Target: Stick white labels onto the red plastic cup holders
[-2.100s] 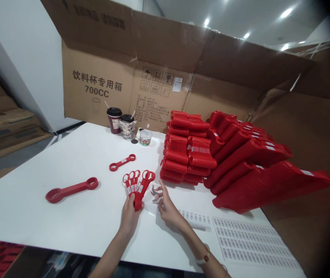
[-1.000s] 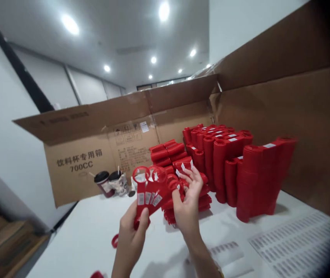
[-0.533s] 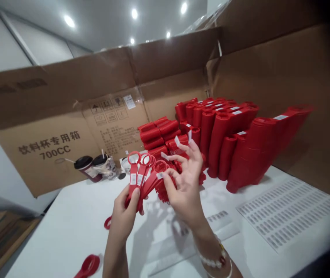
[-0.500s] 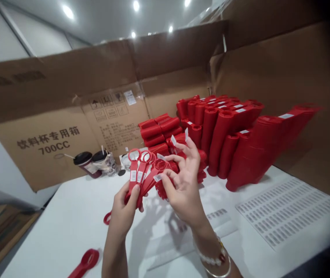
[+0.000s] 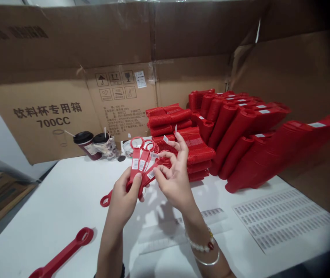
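A fan of red plastic ring-ended strips (image 5: 143, 161) is gripped by my left hand (image 5: 126, 199), its thumb pressed across them. White barcode labels show on several of these strips. My right hand (image 5: 176, 179) has its thumb and index finger closed at a small white barcode label (image 5: 151, 174) on the nearest strip of the fan. More white labels (image 5: 165, 139) cling to the raised fingertips of that hand. One lone red strip (image 5: 63, 253) with ringed ends lies on the table at the lower left.
Stacked red strips (image 5: 201, 144) and upright bundles (image 5: 228, 131) stand behind and right of my hands. A label sheet (image 5: 283, 216) lies on the white table (image 5: 75, 208) at right, backing strips (image 5: 165, 239) in front. Two lidded cups (image 5: 88, 146) stand before a cardboard wall (image 5: 57, 88).
The camera view has tilted down, showing more of the lone strip at lower left. My right thumb and index finger have brought the label down onto the nearest strip.
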Motion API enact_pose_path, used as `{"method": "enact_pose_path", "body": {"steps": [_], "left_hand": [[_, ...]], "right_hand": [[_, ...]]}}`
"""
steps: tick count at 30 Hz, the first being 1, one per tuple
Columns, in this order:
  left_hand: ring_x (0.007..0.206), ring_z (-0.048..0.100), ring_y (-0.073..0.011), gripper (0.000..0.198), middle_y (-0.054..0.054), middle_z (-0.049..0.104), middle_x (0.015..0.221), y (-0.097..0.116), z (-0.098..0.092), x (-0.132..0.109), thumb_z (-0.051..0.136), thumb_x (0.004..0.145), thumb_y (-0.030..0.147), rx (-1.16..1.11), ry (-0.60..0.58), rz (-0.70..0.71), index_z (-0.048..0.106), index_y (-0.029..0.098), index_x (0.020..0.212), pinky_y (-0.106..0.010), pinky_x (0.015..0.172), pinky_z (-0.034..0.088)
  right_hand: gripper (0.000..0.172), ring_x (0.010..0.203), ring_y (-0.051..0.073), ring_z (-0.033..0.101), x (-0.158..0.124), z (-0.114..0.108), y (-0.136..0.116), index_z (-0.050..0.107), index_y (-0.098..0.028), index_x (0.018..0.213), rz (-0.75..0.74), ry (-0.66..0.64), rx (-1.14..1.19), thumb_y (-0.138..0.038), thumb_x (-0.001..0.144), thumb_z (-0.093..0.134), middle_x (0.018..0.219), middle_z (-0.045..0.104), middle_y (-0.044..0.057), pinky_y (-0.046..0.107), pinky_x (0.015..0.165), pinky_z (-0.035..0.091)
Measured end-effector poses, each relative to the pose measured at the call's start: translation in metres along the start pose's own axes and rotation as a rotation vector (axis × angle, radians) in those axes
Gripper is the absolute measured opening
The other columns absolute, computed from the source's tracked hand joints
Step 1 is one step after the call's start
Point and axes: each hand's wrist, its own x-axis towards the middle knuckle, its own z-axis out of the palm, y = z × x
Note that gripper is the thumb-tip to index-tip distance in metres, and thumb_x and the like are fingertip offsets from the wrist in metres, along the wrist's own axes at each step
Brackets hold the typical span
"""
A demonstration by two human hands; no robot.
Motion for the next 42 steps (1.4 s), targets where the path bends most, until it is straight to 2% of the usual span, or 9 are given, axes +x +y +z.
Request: {"method": "enact_pose_path", "body": {"steps": [6, 12, 25, 30, 35, 42], "left_hand": [[0.04, 0.049, -0.0094, 0.025, 0.002, 0.06, 0.059, 0.0, -0.001, -0.002, 0.06, 0.083, 0.041, 0.062, -0.004, 0.021, 0.057, 0.018, 0.075, -0.02, 0.042, 0.043], [0.041, 0.049, -0.0105, 0.025, 0.003, 0.055, 0.056, -0.003, -0.001, -0.002, 0.056, 0.085, 0.044, 0.103, -0.001, 0.013, 0.058, 0.019, 0.083, -0.021, 0.042, 0.044], [0.041, 0.047, -0.0103, 0.029, 0.003, 0.053, 0.057, -0.002, -0.004, -0.005, 0.054, 0.086, 0.047, 0.098, 0.001, 0.017, 0.057, 0.019, 0.084, -0.021, 0.04, 0.044], [0.043, 0.047, -0.0088, 0.028, 0.004, 0.054, 0.061, 0.005, -0.004, -0.006, 0.051, 0.089, 0.045, 0.1, -0.024, 0.01, 0.056, 0.018, 0.088, -0.021, 0.042, 0.044], [0.044, 0.046, -0.0078, 0.027, 0.005, 0.053, 0.063, 0.009, -0.009, -0.009, 0.05, 0.09, 0.045, 0.059, -0.05, 0.005, 0.053, 0.018, 0.089, -0.02, 0.042, 0.045], [0.044, 0.046, -0.0075, 0.028, 0.005, 0.052, 0.065, 0.011, -0.014, -0.01, 0.049, 0.09, 0.046, 0.034, -0.062, -0.007, 0.049, 0.019, 0.086, -0.021, 0.042, 0.045]], "right_hand": [[0.081, 0.103, 0.017, 0.054, 0.0, 0.002, 0.002, 0.018, -0.038, 0.145, -0.012, 0.028, -0.033, -0.007, 0.078, 0.051, 0.137, 0.03, 0.008, 0.021, 0.061, 0.057], [0.079, 0.105, 0.016, 0.054, -0.002, 0.006, 0.002, 0.019, -0.038, 0.144, -0.023, 0.027, -0.01, -0.007, 0.079, 0.05, 0.137, 0.028, 0.008, 0.022, 0.066, 0.059], [0.078, 0.103, 0.016, 0.054, -0.006, 0.012, 0.006, 0.022, -0.037, 0.145, -0.065, 0.029, -0.049, -0.003, 0.079, 0.049, 0.141, 0.027, 0.01, 0.023, 0.066, 0.057], [0.078, 0.11, 0.018, 0.052, -0.009, 0.015, 0.008, 0.02, -0.034, 0.147, -0.191, 0.004, -0.182, 0.0, 0.081, 0.044, 0.147, 0.021, 0.011, 0.027, 0.07, 0.059], [0.076, 0.126, 0.024, 0.046, -0.01, 0.015, 0.014, 0.017, -0.034, 0.15, -0.371, -0.059, -0.392, 0.001, 0.086, 0.038, 0.15, 0.02, 0.012, 0.039, 0.085, 0.057], [0.076, 0.131, 0.025, 0.041, -0.007, 0.012, 0.017, 0.014, -0.038, 0.151, -0.487, -0.125, -0.404, 0.001, 0.089, 0.038, 0.151, 0.02, 0.009, 0.04, 0.088, 0.056]]}}
